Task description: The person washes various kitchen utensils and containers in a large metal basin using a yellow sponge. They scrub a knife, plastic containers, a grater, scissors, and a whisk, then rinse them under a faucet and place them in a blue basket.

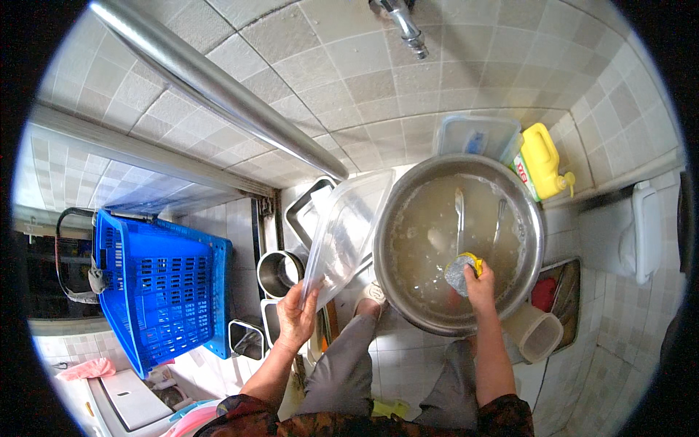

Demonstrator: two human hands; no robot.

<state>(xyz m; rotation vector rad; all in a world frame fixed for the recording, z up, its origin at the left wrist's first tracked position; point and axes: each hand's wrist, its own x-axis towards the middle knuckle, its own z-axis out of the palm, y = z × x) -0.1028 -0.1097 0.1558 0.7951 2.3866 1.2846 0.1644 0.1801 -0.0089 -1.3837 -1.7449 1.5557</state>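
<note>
My left hand (297, 317) grips the near rim of a clear plastic container (349, 224), which is tilted beside the tub. My right hand (480, 284) pinches a grey and yellow scrubbing sponge (460, 273) above the water. Below it stands a large round metal tub (386, 289) of cloudy, slightly foamy water. Two utensils with metal handles, a nearer one (460, 213) and a fainter one (499, 218), lie partly under the water. Whatever else is in the tub is blurred by the murk.
Left of the container are a steel pot (279, 273), a metal tray (297, 210) and a blue plastic basket (169, 295). A yellow jug (540, 158) and another clear container (480, 134) stand behind the tub. A plastic tub (538, 336) lies at right. A metal pipe (229, 98) slants overhead; a tap (407, 30) juts from the wall.
</note>
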